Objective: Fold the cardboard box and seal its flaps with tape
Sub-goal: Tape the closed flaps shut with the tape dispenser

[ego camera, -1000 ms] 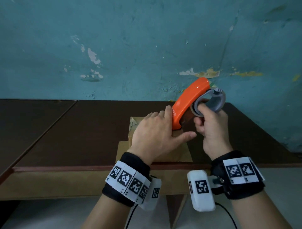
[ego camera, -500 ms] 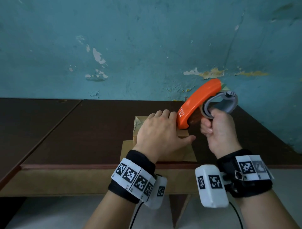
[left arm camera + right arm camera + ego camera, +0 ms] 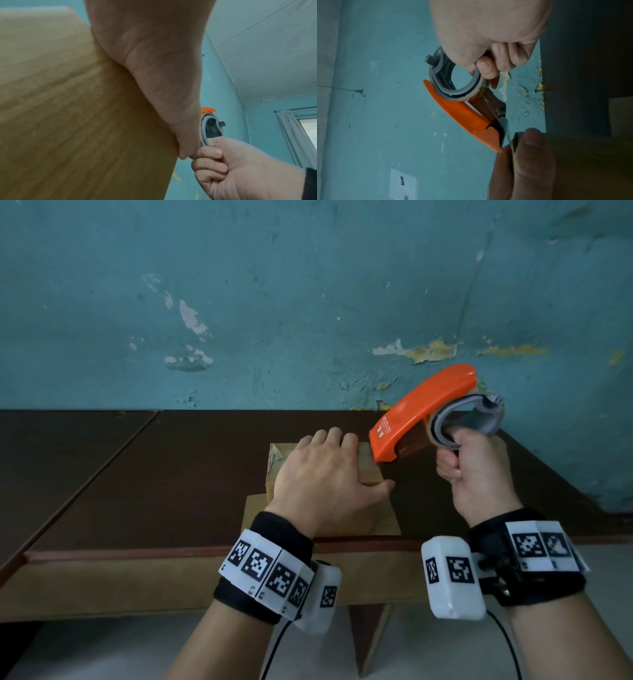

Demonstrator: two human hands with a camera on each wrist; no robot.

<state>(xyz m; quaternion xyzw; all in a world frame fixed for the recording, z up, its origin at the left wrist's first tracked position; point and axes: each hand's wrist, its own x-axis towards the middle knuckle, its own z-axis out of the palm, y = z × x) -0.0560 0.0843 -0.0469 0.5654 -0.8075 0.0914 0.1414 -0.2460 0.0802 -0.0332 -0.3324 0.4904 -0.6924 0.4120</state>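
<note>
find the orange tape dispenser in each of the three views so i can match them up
Head: the tape dispenser is right of centre, above the box's far right corner, gripped by the right hand.
Left wrist: only a sliver shows at, right of centre, behind the left hand.
Right wrist: centre at, slanting down to the right.
Shared landmark: its grey ring.

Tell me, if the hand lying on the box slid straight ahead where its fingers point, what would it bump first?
Probably nothing close: the left hand points across the cardboard box toward the teal wall. Depth is unclear.
</note>
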